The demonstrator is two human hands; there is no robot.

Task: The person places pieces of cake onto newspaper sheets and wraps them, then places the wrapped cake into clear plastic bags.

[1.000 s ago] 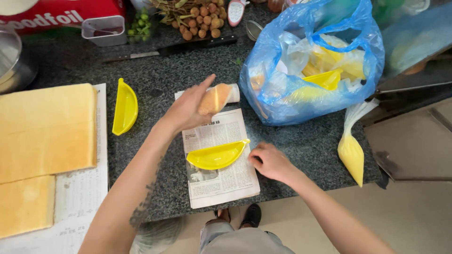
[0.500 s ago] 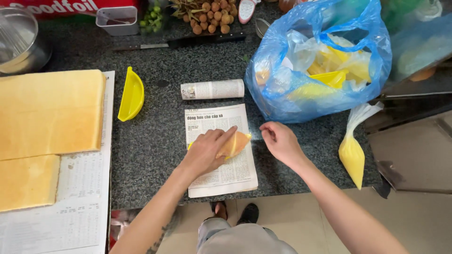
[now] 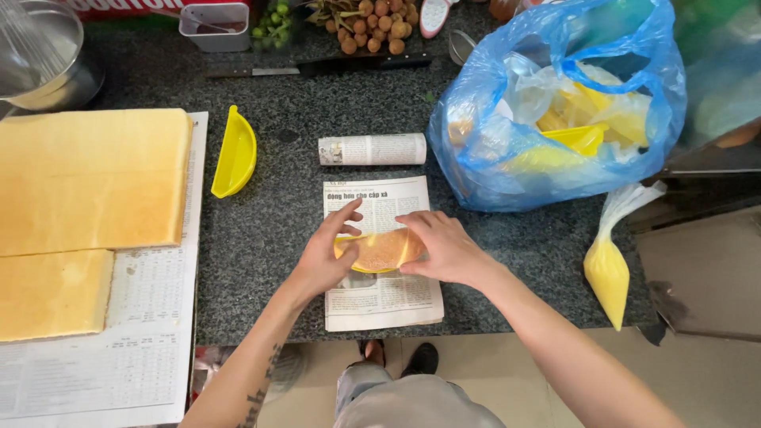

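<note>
Between both sets of fingers (image 3: 349, 215) sat a cake (image 3: 380, 249) in a yellow mould (image 3: 346, 252), grasped by the left hand (image 3: 323, 255) and right hand (image 3: 444, 247) over a newspaper sheet (image 3: 380, 301) on the surface (image 3: 277, 230). Just above lay 1 paper roll (image 3: 372, 149); left, a spare mould (image 3: 234, 152); right, a blue bag (image 3: 555, 103).

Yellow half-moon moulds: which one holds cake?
The mould on the newspaper sheet, between both hands, holds browned cake. The mould beside the sponge slab lies empty.
</note>
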